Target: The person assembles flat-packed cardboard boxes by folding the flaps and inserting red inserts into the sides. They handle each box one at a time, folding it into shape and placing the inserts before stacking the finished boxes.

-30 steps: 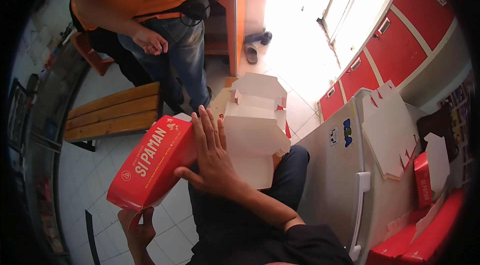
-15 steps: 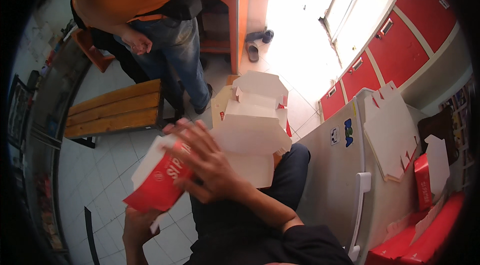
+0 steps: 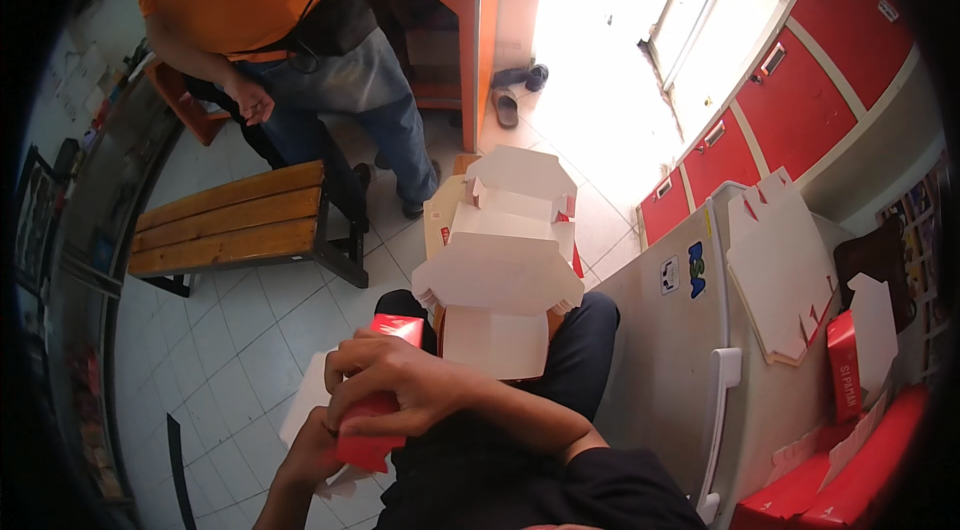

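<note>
White block lettering runs along the side of the small upright red box [image 3: 843, 360] at the far right, and tiny white marks dot the red packs [image 3: 880, 460] below it. The white refrigerator [image 3: 655, 360] bears a blue letter-shaped sticker [image 3: 697, 270] beside a small square label [image 3: 669, 276] with dark print. A pale tag [image 3: 888, 7] and framed label holders [image 3: 774, 59] sit on the red locker doors [image 3: 800, 80], their wording too small to read. Any print on the red carton [image 3: 397, 327] in the person's hands is hidden or unreadable.
</note>
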The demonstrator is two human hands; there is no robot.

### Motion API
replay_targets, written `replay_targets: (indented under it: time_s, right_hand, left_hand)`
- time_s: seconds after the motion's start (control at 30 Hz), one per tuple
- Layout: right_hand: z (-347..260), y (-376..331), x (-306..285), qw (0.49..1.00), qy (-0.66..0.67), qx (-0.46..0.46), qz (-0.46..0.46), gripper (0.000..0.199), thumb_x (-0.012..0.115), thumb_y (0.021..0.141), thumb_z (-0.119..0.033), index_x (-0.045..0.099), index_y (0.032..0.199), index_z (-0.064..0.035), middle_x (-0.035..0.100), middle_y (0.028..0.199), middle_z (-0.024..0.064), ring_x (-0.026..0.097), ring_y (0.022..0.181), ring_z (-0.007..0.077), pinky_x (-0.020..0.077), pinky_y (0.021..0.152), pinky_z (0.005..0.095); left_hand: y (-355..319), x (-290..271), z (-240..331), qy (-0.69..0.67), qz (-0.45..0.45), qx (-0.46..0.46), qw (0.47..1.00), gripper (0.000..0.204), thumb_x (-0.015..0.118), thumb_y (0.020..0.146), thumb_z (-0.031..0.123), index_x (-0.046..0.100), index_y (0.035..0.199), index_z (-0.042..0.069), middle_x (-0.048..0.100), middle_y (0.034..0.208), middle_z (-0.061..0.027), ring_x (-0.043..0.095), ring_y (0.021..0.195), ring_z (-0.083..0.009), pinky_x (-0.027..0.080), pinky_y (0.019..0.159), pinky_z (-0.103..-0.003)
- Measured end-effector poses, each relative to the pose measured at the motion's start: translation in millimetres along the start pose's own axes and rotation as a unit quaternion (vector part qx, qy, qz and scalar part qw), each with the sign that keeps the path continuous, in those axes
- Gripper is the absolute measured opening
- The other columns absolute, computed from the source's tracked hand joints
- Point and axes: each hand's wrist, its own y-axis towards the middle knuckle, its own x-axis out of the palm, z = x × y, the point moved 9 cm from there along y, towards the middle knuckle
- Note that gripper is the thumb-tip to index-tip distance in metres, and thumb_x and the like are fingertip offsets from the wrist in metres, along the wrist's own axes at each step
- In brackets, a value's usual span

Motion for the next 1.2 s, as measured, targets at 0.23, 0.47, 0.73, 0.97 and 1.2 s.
replay_targets:
  time_s: [0.23,0.47,0.73,0.97,1.2]
  right_hand:
    - [49,-35,3,0.975,-0.073,0.191,-0.082,0.028,0.072,0.078,-0.016,0.069,0.103,-0.0052,0.057,0.101,0.0107,0.059,0.097,0.0315,0.0461,0.09,0.0399]
    - [44,-26,-2,0.98,-0.093,0.173,-0.003,0.022,0.07,0.084,-0.013,0.069,0.104,-0.005,0.057,0.105,0.0126,0.061,0.101,0.0307,0.0499,0.089,0.0384]
    - [42,-19,4,0.986,-0.023,0.161,0.029,0.019,0.068,0.087,-0.012,0.07,0.104,-0.0045,0.06,0.111,0.0121,0.063,0.099,0.0292,0.0507,0.088,0.0377]
    - [11,-16,15,0.975,-0.16,-0.035,0.148,0.031,0.072,0.074,-0.008,0.07,0.105,-0.0096,0.062,0.112,0.0118,0.061,0.108,0.0299,0.0464,0.097,0.0481]
    - [23,-44,41,0.927,-0.283,-0.15,0.196,0.037,0.078,0.08,-0.014,0.07,0.115,-0.0227,0.058,0.134,0.0044,0.054,0.127,0.0283,0.0429,0.108,0.0518]
  left_hand:
    - [5,8,-43,-0.201,0.003,-0.075,0.977,0.037,0.053,0.103,0.027,0.06,0.117,-0.006,0.07,0.088,-0.0096,0.067,0.072,-0.0147,0.055,0.068,-0.029]
    - [1,-15,-13,-0.049,0.112,0.02,0.992,0.036,0.057,0.102,0.028,0.066,0.104,-0.006,0.07,0.085,-0.0069,0.064,0.074,-0.0099,0.051,0.068,-0.026]
    - [-4,-27,-1,-0.042,0.18,0.097,0.978,0.031,0.06,0.1,0.024,0.066,0.096,-0.005,0.07,0.087,-0.006,0.063,0.077,-0.0089,0.051,0.071,-0.026]
    - [-6,-22,10,-0.093,0.191,0.144,0.966,0.033,0.063,0.098,0.028,0.061,0.111,-0.003,0.069,0.098,-0.0085,0.065,0.087,-0.0119,0.053,0.08,-0.028]
    - [-8,-43,19,-0.355,0.405,0.297,0.789,0.043,0.058,0.1,0.035,0.054,0.123,-0.002,0.067,0.108,-0.012,0.069,0.089,-0.0192,0.058,0.079,-0.031]
